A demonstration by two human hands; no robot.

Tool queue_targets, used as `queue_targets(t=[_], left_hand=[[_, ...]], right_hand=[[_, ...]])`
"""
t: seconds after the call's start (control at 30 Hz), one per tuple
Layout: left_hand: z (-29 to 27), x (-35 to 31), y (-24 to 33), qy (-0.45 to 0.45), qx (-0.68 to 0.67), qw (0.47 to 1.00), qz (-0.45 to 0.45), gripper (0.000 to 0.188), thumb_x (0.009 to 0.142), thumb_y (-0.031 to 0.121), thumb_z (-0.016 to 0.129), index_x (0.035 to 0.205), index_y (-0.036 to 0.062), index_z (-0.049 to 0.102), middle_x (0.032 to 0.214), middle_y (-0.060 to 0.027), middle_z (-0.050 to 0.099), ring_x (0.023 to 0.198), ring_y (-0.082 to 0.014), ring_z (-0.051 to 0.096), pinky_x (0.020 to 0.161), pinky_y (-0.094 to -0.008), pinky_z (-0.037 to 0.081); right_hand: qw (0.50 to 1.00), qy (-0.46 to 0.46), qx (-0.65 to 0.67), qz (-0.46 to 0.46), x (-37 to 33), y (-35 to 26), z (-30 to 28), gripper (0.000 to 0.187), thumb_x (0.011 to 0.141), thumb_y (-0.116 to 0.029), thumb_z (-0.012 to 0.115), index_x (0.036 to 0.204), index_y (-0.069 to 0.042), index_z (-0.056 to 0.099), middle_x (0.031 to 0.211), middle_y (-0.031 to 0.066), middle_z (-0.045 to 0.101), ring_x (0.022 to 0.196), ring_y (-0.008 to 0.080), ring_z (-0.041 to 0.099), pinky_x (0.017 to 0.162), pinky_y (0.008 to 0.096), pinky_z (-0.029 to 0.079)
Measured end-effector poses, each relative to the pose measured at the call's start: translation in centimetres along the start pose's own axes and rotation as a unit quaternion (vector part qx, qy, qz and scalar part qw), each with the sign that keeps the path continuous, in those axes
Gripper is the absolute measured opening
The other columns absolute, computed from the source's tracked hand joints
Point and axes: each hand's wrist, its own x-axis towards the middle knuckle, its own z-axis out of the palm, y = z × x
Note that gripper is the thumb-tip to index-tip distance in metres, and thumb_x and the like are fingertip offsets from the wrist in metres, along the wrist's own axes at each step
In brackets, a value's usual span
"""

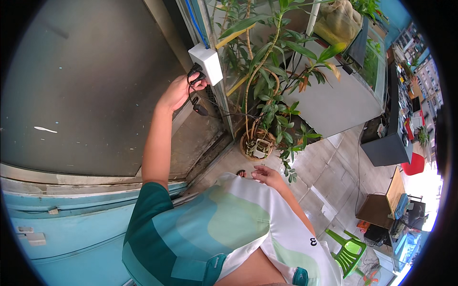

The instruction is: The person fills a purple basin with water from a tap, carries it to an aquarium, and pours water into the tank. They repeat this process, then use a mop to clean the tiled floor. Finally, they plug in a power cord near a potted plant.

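Note:
My left hand [175, 94] reaches up to a white outlet box [210, 64] mounted on a door-frame post. Its fingers are closed round a black plug [196, 71] at the side of the box; whether the prongs are fully seated is hidden. Black cords trail from it, and a small dark oval piece [200, 110] dangles below. From the top of the box a blue cable [194, 21] runs upward along the post. Lower down, in front of my body, my right hand [268, 176] hangs with loosely bent fingers apart, holding nothing.
A tall potted plant [257, 148] grows beside the post. Behind it stands a pale cabinet [329, 102] with a glass tank [374, 66] on top. A dark panel [81, 90] fills the left. Right lie a green plastic chair [349, 252], desks and a floor cable.

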Motion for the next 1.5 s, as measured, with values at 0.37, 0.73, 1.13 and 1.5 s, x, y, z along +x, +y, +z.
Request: queue_targets(t=[0.37,0.73,1.13,1.5], left_hand=[[-0.9,0.1,-0.9,-0.052,-0.018,0.998,0.019,0.022,0.106,0.026,0.064,0.107,0.0036,0.065,0.108,-0.0041,0.063,0.110,-0.0212,0.063,0.109,-0.0509,0.051],[-1.5,-1.0,-2.1,-0.109,-0.126,0.984,0.066,0.038,0.110,0.030,0.056,0.127,-0.0030,0.065,0.125,-0.0131,0.068,0.118,-0.0223,0.064,0.107,-0.0485,0.051],[-1.2,-5.5,0.7,0.057,0.161,0.985,0.008,0.037,0.112,0.035,0.050,0.102,0.0027,0.064,0.068,0.0083,0.033,0.066,-0.0064,0.037,0.075,-0.0285,0.042],[3.3,-5.8,-0.7,0.201,0.387,0.886,0.157,0.039,0.099,0.036,0.073,0.114,0.0005,0.068,0.080,-0.0056,0.069,0.072,-0.0135,0.063,0.068,-0.0306,0.051]], right_hand=[[1.000,0.012,-0.005,0.021,0.1,1.6,0.1,0.071,0.092,-0.038,0.082,0.147,-0.002,0.056,0.120,0.0108,0.074,0.106,0.0176,0.072,0.087,0.0305,0.054],[0.999,0.017,0.016,0.032,0.7,2.5,-0.2,0.073,0.091,-0.040,0.082,0.146,-0.001,0.057,0.121,0.0112,0.074,0.105,0.0176,0.072,0.085,0.0297,0.055],[1.000,-0.003,0.023,0.014,1.8,2.1,0.2,0.074,0.090,-0.040,0.082,0.146,0.002,0.057,0.119,0.0117,0.073,0.099,0.0174,0.071,0.081,0.0296,0.055],[0.999,0.027,0.037,0.024,1.3,4.7,0.1,0.069,0.091,-0.039,0.082,0.143,0.000,0.060,0.119,0.0111,0.074,0.097,0.0152,0.069,0.080,0.0278,0.056]])
